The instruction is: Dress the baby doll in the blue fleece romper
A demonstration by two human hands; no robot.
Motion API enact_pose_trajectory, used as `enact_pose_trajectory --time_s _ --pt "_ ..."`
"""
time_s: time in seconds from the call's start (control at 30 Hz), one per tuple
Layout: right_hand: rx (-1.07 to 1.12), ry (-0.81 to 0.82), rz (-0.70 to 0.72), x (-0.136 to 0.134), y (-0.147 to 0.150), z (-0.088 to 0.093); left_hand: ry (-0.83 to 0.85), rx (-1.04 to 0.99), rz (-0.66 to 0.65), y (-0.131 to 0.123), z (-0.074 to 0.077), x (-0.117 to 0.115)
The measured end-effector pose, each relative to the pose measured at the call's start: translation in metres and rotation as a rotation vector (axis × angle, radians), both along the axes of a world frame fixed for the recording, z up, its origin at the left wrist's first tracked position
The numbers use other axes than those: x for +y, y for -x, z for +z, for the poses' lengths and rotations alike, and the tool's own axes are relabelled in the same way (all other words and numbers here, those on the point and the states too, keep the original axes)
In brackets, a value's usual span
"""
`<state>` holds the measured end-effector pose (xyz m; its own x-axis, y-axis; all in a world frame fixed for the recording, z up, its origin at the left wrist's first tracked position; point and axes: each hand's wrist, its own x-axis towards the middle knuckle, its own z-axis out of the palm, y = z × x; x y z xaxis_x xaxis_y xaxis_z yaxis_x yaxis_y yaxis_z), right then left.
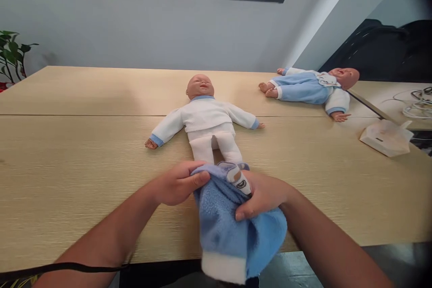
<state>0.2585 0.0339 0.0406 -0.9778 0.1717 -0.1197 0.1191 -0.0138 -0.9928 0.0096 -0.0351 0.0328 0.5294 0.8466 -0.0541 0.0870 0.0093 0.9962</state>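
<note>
Light blue fleece doll trousers (222, 220) with a white cuff hang over the table's front edge in my two hands. My left hand (182, 183) pinches the top edge of the cloth between thumb and fingers. My right hand (265, 193) grips the other side, thumb on the outside and fingers hidden in the folds. A patch with a printed face (241, 180) shows beside it. Just beyond lies a baby doll (209, 114) on its back, arms spread, in a white top with blue collar and cuffs. Its lower legs are hidden behind the cloth and my hands.
A second doll (307, 86), in blue and white clothes, lies at the back right of the wooden table (84, 166). Near the right edge sits a tissue pack (386, 137), with coiled white cables (420, 103) behind it. A plant (13, 54) stands at the far left.
</note>
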Motion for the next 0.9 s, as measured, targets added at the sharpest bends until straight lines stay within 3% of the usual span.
enact_pose_trajectory --time_s 0.13,0.23,0.33,0.43,0.5,0.63,0.77,0.9 --pt "0.010 -0.080 -0.124 0.007 -0.006 0.002 0.118 -0.115 -0.193 -0.009 -0.003 -0.005" --pt "0.013 0.039 -0.197 0.007 -0.013 -0.001 0.055 0.065 -0.321 -0.012 -0.006 -0.002" --pt "0.021 0.155 -0.154 0.005 -0.016 -0.006 0.029 0.159 -0.346 -0.010 -0.008 0.002" --pt "0.001 0.098 -0.089 0.004 -0.014 -0.004 0.023 -0.032 -0.274 -0.006 -0.007 0.003" --pt "-0.032 -0.020 -0.062 0.005 -0.012 0.000 0.111 -0.183 -0.180 -0.005 -0.006 0.000" --pt "-0.076 -0.293 -0.150 0.005 -0.011 0.013 0.260 -0.334 -0.059 -0.007 -0.010 -0.006" --pt "-0.091 -0.424 -0.257 0.002 -0.014 0.021 0.183 -0.226 -0.194 -0.008 -0.009 -0.005" --pt "-0.134 -0.394 -0.163 -0.002 -0.012 0.020 -0.030 0.110 -0.329 -0.009 -0.005 -0.004"
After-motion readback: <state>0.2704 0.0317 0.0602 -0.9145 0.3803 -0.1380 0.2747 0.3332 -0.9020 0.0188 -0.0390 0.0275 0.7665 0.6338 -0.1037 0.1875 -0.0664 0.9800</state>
